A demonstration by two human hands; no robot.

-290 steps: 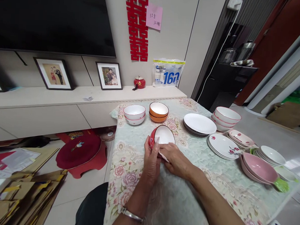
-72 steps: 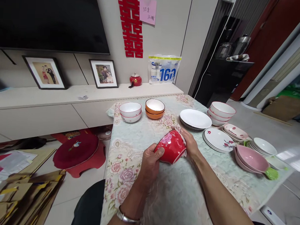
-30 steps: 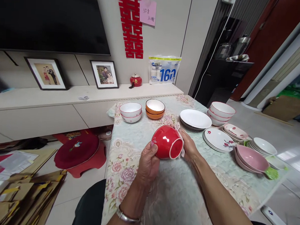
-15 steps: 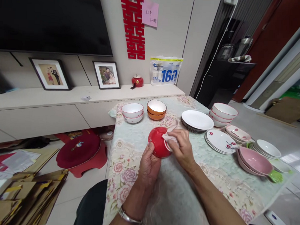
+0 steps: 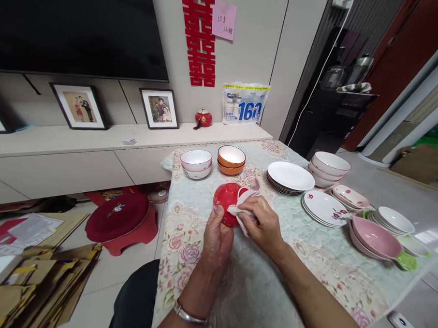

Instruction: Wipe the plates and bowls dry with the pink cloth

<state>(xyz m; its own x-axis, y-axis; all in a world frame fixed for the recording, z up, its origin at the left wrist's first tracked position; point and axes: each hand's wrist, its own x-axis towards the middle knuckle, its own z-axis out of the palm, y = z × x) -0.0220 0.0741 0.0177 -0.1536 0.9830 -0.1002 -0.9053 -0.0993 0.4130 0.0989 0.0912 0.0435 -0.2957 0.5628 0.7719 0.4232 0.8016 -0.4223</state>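
Observation:
A small red bowl (image 5: 225, 199) is held over the table, its red outside and base ring turned towards the right. My left hand (image 5: 218, 234) grips it from below, thumb along its near side. Pressed against the bowl's base is a pale pinkish cloth (image 5: 242, 218), bunched in the fingers of my right hand (image 5: 263, 223). Beyond the hands stand two stacked white bowls with pink rims (image 5: 196, 164) and two stacked orange bowls (image 5: 231, 160). Right of my right hand lies a pile of plates with a white one on top (image 5: 291, 176).
Flowered plates (image 5: 324, 208), pink leaf-shaped dishes (image 5: 376, 237), small white bowls (image 5: 396, 219) and taller pink-rimmed bowls (image 5: 329, 168) line the right side of the tablecloth (image 5: 187, 220). A red stool (image 5: 120, 225) and flattened cardboard (image 5: 50, 282) are on the floor at left.
The red bowl has turned and moved slightly left, showing its base ring more. My right hand has shifted the cloth across the base. The view has swung slightly left.

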